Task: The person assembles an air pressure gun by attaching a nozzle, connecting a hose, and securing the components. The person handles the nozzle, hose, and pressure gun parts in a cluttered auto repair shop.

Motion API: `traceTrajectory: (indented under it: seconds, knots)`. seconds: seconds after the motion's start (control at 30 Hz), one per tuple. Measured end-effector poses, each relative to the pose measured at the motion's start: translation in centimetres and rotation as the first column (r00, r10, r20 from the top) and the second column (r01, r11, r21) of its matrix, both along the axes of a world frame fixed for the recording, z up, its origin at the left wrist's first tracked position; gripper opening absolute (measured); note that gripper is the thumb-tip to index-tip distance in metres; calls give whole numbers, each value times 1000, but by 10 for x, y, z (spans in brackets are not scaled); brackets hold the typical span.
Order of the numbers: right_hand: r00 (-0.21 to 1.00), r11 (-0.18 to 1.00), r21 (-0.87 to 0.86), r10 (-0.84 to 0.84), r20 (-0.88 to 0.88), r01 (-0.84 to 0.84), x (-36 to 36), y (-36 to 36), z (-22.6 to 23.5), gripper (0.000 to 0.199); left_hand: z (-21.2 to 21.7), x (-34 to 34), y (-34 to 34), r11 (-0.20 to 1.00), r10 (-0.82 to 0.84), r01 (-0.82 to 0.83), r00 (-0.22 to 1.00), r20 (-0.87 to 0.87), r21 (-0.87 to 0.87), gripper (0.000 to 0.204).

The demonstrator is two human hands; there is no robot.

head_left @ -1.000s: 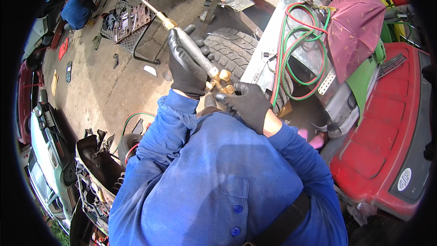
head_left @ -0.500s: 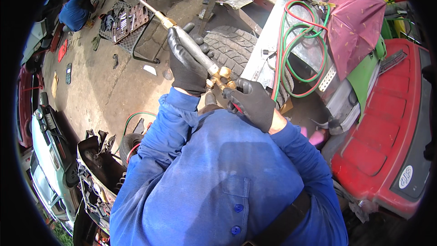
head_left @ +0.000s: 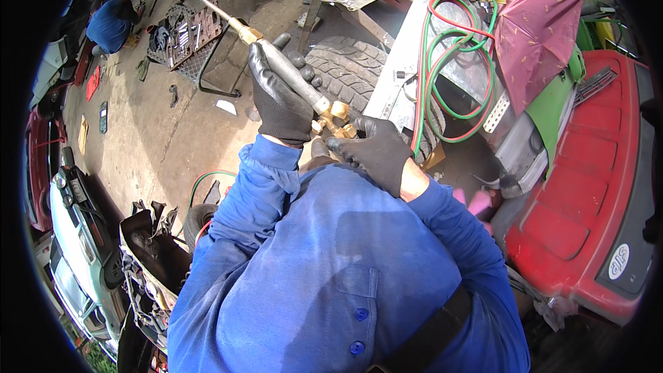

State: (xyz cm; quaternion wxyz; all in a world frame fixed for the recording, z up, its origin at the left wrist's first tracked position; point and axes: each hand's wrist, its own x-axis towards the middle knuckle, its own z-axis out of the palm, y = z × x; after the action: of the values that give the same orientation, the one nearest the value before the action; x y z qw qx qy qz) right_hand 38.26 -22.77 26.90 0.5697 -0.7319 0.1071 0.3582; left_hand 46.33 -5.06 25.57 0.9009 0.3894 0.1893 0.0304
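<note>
A gas welding torch (head_left: pixel 293 74) with a grey handle, brass fittings and a thin curved tip slants up to the left in front of my chest. My left hand (head_left: pixel 277 102), in a black glove, is closed round its handle from beneath, with fingertips showing on the right side. Brass valve knobs (head_left: pixel 338 111) sit at the torch's rear end. There my gloved right hand (head_left: pixel 376 150) is closed with bent fingers at the brass connections. The fingers hide exactly which piece they pinch, and the hose ends there.
Coiled red and green hoses (head_left: pixel 429 90) hang beside a maroon umbrella (head_left: pixel 540 31) on the right. A tire (head_left: pixel 349 69) lies ahead. Tools fill a rack (head_left: pixel 197 38) on the floor, near a crouching person in blue (head_left: pixel 110 24). A red car panel (head_left: pixel 573 200) stands right.
My right hand has shifted slightly left and turned over the torch's rear end; the bit of red hose beneath it no longer shows. My left hand keeps its grip.
</note>
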Motion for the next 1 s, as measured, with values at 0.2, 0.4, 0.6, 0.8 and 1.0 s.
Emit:
traceTrajectory:
  seconds: [0.2,0.4,0.6,0.8,1.0]
  knots:
    - [983,997,-80,17,181,-2,1,5,-4,55,-4,3,-3,1000,5,-4,1000,-20,24,68]
    - [998,998,-10,59,-25,-59,6,-3,5,35,-7,5,4,1000,4,-4,1000,-15,-16,69]
    - [993,982,180,-72,94,54,3,3,-4,47,-8,5,4,1000,9,-9,1000,-4,2,70]
    - [994,992,109,-74,79,66,1,5,-15,49,-5,4,4,999,6,-7,1000,-8,-47,68]
    - [994,976,204,-60,-93,78,4,-1,-8,48,-2,3,3,1000,19,-19,1000,5,7,67]
